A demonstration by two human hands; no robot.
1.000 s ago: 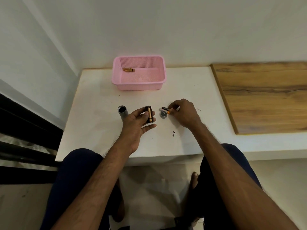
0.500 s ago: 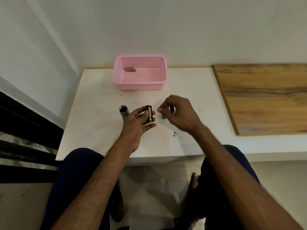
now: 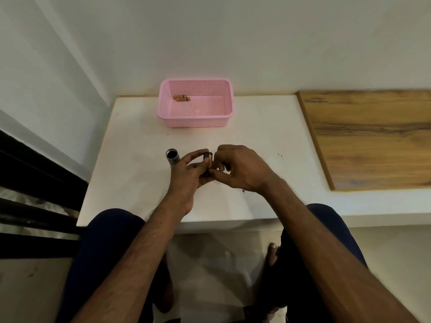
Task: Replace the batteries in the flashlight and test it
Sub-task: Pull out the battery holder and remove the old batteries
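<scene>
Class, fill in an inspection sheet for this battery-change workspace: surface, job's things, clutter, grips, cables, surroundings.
Surface: white table with a few dark specks.
Job's things: battery holder held above the table; flashlight tube, open end showing, on the table beside the left hand; batteries in the pink basket.
Clutter: wooden board on the right.
Grips: left hand holds the battery holder; right hand pinches its right side.
Cables: nothing seen.
Surroundings: white wall; black bars on the left.
</scene>
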